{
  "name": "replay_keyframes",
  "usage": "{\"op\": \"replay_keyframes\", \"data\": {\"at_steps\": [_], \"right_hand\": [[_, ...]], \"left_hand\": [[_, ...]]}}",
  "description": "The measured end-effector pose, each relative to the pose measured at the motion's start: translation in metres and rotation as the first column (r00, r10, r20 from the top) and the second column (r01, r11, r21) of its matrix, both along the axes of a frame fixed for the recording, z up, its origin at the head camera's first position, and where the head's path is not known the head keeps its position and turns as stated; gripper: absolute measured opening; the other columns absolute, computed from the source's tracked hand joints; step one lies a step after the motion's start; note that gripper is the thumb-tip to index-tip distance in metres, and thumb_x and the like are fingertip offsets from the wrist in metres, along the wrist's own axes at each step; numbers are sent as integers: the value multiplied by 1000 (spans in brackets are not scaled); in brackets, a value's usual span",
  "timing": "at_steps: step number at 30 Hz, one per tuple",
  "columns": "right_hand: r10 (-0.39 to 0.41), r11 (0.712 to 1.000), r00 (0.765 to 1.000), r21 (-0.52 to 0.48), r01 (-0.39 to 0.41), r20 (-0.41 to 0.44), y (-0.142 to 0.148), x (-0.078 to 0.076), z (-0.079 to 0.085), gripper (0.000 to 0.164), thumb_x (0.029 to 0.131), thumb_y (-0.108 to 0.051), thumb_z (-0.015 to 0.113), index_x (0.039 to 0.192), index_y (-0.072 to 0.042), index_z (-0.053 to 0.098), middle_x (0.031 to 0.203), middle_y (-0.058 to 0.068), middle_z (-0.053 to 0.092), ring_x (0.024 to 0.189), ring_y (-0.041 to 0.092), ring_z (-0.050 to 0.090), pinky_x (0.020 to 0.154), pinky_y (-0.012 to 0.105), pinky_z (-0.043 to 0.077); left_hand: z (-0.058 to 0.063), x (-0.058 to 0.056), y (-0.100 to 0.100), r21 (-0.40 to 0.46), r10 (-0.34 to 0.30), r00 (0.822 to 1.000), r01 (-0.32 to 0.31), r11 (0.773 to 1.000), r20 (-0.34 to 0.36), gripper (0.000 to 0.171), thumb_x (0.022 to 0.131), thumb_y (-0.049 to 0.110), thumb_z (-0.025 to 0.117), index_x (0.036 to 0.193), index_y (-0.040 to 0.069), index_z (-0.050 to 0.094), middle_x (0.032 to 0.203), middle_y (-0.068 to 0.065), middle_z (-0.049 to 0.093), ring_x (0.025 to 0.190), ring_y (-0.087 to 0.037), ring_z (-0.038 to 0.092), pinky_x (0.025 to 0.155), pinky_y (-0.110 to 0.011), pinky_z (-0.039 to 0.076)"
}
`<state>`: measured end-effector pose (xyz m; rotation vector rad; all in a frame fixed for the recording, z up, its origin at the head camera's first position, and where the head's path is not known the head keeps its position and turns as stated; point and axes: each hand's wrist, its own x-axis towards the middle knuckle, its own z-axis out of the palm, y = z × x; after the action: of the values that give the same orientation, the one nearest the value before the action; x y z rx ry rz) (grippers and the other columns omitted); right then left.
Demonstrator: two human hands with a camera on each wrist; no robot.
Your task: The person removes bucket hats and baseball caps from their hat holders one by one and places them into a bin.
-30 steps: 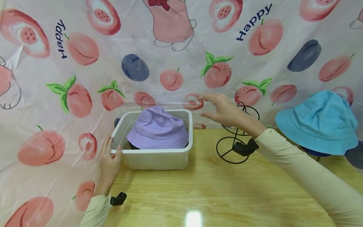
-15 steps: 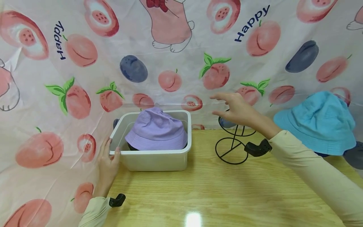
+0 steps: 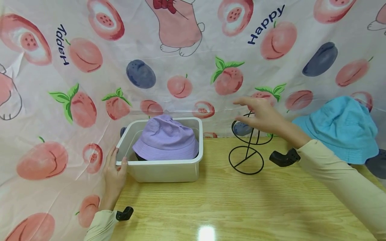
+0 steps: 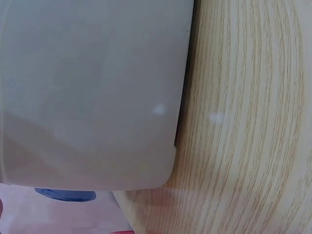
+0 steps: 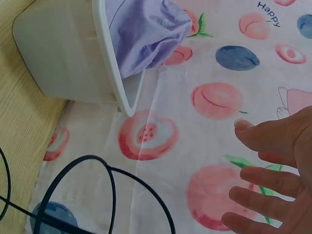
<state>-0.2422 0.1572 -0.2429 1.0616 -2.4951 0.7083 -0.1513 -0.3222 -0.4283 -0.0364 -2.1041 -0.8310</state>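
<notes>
Fingers of right hand (image 3: 263,115): loosely spread, holding nothing; two o'clock from tub (image 3: 167,173).
Left hand (image 3: 114,175): fingers nearly straight, touching tub at eight o'clock.
Purple hat (image 3: 166,138): inside tub.
Wire stand (image 3: 249,143): tub's three o'clock.
Blue hat (image 3: 340,130): likewise, farther.

A pale, pink-tinged fabric backdrop (image 3: 199,67) spreads behind the pale yellow wood-grain table (image 3: 229,201) and down along its left side, while a bright white light reflection (image 3: 206,232) shines on the tabletop near the bottom of the head view. Printed across the fabric are a pink animal figure (image 3: 181,30) with a red bow (image 3: 164,4), a dark blue oval fruit (image 3: 140,74), a red strawberry-like fruit with green leaves (image 3: 229,82), and slanting navy lettering reading "Happy" (image 3: 266,25) above a round pink peach (image 3: 278,41).
</notes>
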Motion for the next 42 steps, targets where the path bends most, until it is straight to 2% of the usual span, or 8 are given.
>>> {"op": "replay_keyframes", "data": {"at_steps": [8, 14, 21, 29, 35, 42], "right_hand": [[-9, 1000, 1000, -26, 10, 21, 13, 1, -1, 46, 83, -11, 72, 126, -3, 58, 124, 17, 58, 110, 34, 55, 87, 48, 49], [-11, 999, 1000, -53, 10, -19, 23, 0, -4, 46, 81, -6, 73, 125, -3, 59, 119, 17, 60, 111, 35, 54, 83, 48, 51], [-70, 996, 997, -55, 68, -21, 35, 6, -7, 40, 82, -7, 72, 119, -1, 61, 120, 17, 58, 102, 38, 57, 80, 52, 49], [-94, 995, 993, -46, 91, -68, 50, 10, -9, 44, 79, -5, 74, 121, -4, 61, 117, 17, 61, 99, 37, 58, 78, 51, 49], [-116, 993, 989, -41, 112, -96, 59, 8, -11, 45, 78, -6, 75, 120, -3, 61, 111, 19, 64, 98, 36, 58, 74, 55, 49], [-196, 981, 980, -20, 195, -42, 72, 11, -13, 44, 80, -10, 74, 121, -3, 61, 119, 19, 61, 108, 40, 54, 78, 55, 46]], "left_hand": [[0, 0, 0, 1, 7, 1000, -7, 1000, -2, 47, 88, 11, 56, 131, -8, 49, 139, -20, 45, 124, -34, 44, 71, 2, 35], [-2, -1, -1, -1, 3, 1000, -3, 1000, -5, 48, 88, 10, 56, 132, -8, 49, 140, -20, 45, 125, -34, 44, 72, 2, 36], [-2, -1, -1, 4, 10, 1000, -10, 1000, 14, 48, 89, 12, 56, 134, -5, 49, 143, -14, 43, 126, -32, 44, 73, 1, 36], [-2, -1, -1, -2, 13, 1000, -13, 1000, 3, 48, 89, 11, 56, 133, -6, 49, 143, -12, 43, 128, -31, 42, 76, -5, 41], [-2, 0, -1, 10, 20, 1000, -20, 1000, 22, 48, 89, 12, 56, 134, -5, 49, 144, -11, 42, 128, -29, 41, 77, -5, 41], [-1, 0, -1, -8, 22, 1000, -22, 1000, 6, 48, 89, 12, 57, 133, -5, 50, 144, -10, 43, 129, -30, 41, 77, 0, 37]]}}
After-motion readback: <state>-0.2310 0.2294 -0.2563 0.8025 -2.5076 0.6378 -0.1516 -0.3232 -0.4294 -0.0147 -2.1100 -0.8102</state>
